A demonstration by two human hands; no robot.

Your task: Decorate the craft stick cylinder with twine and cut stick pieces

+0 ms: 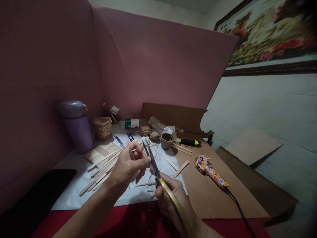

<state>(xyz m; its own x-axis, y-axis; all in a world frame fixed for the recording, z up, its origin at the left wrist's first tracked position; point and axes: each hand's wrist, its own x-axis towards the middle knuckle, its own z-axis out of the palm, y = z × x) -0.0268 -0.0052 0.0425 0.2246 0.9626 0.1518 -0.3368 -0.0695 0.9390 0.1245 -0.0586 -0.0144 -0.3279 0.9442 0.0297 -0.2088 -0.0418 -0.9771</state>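
Note:
My right hand (173, 195) grips a pair of scissors (155, 165) by its gold-coloured handles, blades pointing up and away and slightly parted. Beside the blades, my left hand (132, 160) is closed in a pinch, with a small pale tip at the fingertips that is too small to name. Several wooden craft sticks (101, 175) lie fanned out left of my left hand, on a white sheet (71, 195). Beyond the scissors, two short stick pieces (181, 168) rest near the sheet's right edge. Small clear scraps (150, 188) lie under my hands.
A purple tumbler (78, 132), a woven basket (102, 128), twine balls (145, 130), a plastic bottle (158, 125) and a small cup (167, 141) stand or lie at the back. On the cardboard at right are a yellow-black cutter (189, 142) and a corded, flower-patterned glue gun (211, 172).

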